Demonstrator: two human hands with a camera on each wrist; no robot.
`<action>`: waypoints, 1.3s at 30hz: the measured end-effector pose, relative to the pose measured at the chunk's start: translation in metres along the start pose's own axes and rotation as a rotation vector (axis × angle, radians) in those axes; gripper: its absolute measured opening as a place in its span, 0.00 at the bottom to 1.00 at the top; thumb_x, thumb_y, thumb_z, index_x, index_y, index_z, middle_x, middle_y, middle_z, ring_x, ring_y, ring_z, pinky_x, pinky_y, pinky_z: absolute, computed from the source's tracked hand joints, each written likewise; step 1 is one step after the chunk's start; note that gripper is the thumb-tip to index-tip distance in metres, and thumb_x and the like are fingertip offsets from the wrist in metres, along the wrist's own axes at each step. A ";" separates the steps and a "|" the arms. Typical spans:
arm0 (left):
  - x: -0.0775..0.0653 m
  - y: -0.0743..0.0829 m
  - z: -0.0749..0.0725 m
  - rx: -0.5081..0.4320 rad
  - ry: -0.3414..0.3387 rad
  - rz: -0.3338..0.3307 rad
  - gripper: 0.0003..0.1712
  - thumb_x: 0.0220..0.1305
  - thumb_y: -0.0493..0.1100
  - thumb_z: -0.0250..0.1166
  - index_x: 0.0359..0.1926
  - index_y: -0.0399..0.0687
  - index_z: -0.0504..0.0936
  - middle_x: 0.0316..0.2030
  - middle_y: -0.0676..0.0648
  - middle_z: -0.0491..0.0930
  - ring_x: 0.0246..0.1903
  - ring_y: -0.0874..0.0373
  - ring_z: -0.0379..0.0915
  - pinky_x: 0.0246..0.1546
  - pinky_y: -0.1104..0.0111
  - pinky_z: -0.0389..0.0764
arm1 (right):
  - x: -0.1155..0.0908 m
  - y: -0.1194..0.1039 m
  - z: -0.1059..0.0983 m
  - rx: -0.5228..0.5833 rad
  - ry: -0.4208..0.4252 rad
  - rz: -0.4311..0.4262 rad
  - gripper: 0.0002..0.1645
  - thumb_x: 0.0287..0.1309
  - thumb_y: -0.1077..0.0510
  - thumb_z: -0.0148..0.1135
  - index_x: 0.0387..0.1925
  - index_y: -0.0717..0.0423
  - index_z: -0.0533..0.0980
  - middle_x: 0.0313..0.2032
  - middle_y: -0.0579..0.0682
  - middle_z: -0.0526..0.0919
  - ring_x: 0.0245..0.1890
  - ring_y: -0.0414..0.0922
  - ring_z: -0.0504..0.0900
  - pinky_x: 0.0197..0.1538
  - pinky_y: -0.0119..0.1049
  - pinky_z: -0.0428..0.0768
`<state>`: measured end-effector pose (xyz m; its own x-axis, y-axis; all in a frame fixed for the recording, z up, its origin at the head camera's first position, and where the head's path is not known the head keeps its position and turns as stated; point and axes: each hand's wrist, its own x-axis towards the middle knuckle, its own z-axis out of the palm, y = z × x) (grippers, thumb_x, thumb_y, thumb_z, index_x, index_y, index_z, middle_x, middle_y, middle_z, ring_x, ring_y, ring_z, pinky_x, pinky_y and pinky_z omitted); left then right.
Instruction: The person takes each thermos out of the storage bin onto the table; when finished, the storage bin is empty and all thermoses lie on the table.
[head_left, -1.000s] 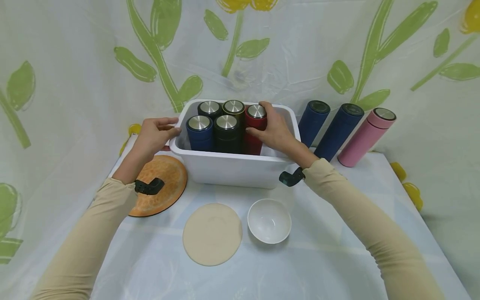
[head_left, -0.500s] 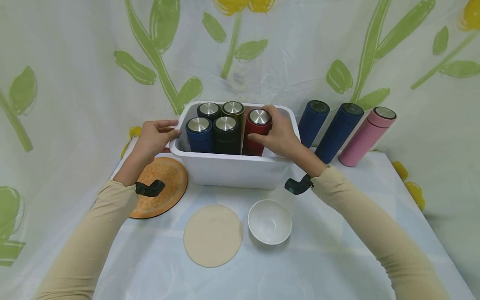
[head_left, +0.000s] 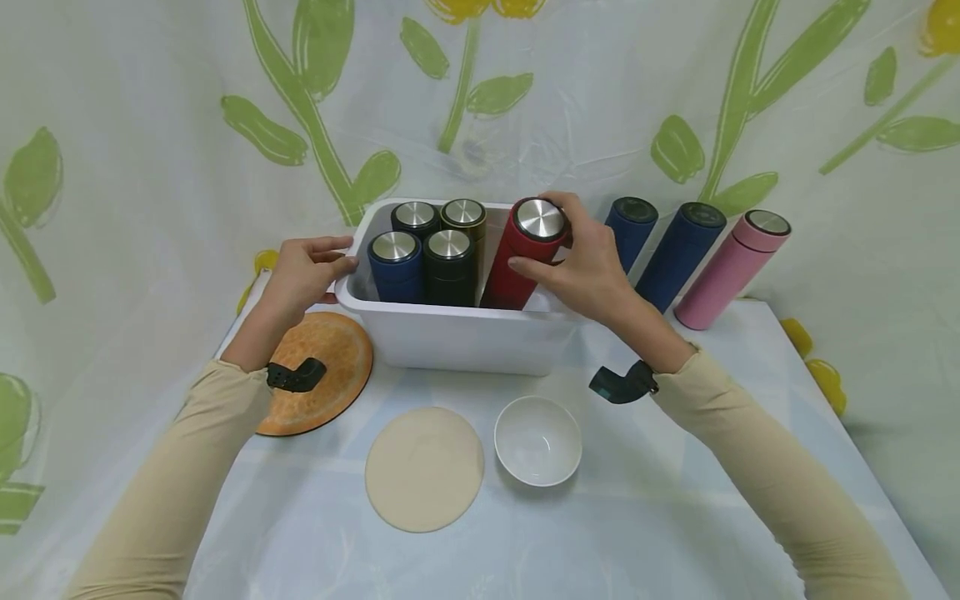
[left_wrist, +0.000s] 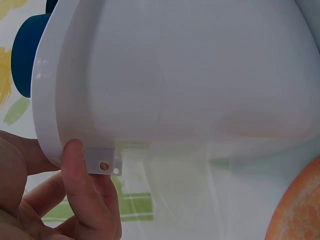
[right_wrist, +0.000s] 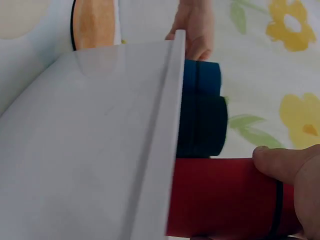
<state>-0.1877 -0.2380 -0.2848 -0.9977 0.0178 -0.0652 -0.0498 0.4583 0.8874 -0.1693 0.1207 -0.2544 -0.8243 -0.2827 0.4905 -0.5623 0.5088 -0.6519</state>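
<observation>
My right hand grips a red thermos bottle round its upper part, below the steel lid. The bottle leans to the right, its lower end hidden behind the front wall of a white plastic bin. In the right wrist view, my thumb lies along the red bottle, which sticks out past the rim. My left hand pinches the bin's left end; the left wrist view has thumb and fingers at the rim beside a small tab with a hole. Left in the bin stand a blue bottle and several dark ones.
Right of the bin stand two navy bottles and a pink bottle. A round orange-brown mat lies partly under my left forearm. In front are a beige disc and a white bowl. A flowered curtain hangs behind.
My right hand has raised the red bottle partway out of the bin, moving it rightward and tilting it more. The left hand stays at the bin's left end.
</observation>
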 end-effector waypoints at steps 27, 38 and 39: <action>0.001 -0.002 0.004 0.012 0.000 -0.012 0.29 0.73 0.41 0.60 0.72 0.44 0.68 0.62 0.34 0.74 0.50 0.45 0.77 0.30 0.69 0.85 | -0.037 -0.037 -0.090 0.183 0.362 -0.098 0.39 0.48 0.71 0.73 0.63 0.55 0.71 0.53 0.58 0.81 0.51 0.48 0.84 0.45 0.31 0.83; 0.003 -0.002 0.000 0.025 0.016 -0.002 0.29 0.73 0.41 0.60 0.72 0.43 0.69 0.61 0.33 0.75 0.46 0.48 0.78 0.29 0.68 0.85 | -0.051 -0.051 -0.119 0.176 0.458 -0.134 0.37 0.42 0.76 0.71 0.58 0.59 0.75 0.50 0.62 0.80 0.48 0.50 0.84 0.42 0.29 0.83; 0.003 -0.002 0.000 0.024 0.015 -0.003 0.29 0.73 0.41 0.60 0.72 0.43 0.69 0.61 0.33 0.75 0.46 0.48 0.78 0.29 0.68 0.85 | -0.053 -0.051 -0.121 0.163 0.462 -0.124 0.38 0.42 0.76 0.71 0.59 0.59 0.75 0.51 0.62 0.80 0.48 0.50 0.84 0.43 0.29 0.83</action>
<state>-0.1909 -0.2391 -0.2867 -0.9981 0.0035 -0.0607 -0.0516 0.4797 0.8759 -0.0887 0.2083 -0.1771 -0.6566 0.0756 0.7504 -0.6873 0.3499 -0.6366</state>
